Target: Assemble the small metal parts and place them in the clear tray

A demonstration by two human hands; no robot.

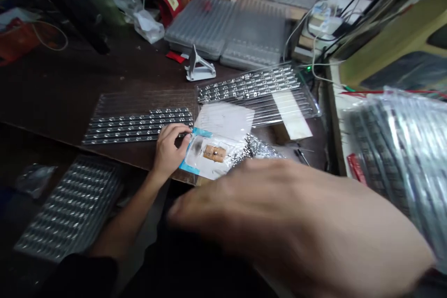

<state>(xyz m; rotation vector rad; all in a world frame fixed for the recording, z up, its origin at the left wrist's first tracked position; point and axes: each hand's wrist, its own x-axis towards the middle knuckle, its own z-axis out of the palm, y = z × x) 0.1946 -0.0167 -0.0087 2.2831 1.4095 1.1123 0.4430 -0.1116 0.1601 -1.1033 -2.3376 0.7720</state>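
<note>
Two hands over a dark brown table (70, 88), amid clear plastic trays. At far left, below the table edge, a ribbed tray (70, 209) of small shiny parts. Next, on the table, a flat clear tray (139, 121) with rows of small metal parts along its near side. Left hand (171, 146) resting at that tray's right end, fingers curled down over the last parts and onto the blue edge of a white sheet (213, 153); whether anything is pinched: cannot tell. On the sheet, a small tan piece (214, 152), just right of the fingers. Behind, a white stand (199, 67) and a second parts tray (254, 91), stacked lidded trays (230, 32) further back. Right hand (296, 223) close to the camera, blurred, fingers stretched leftward and loosely open, holding nothing visible. At far right, a bagged stack of trays (405, 158).
</note>
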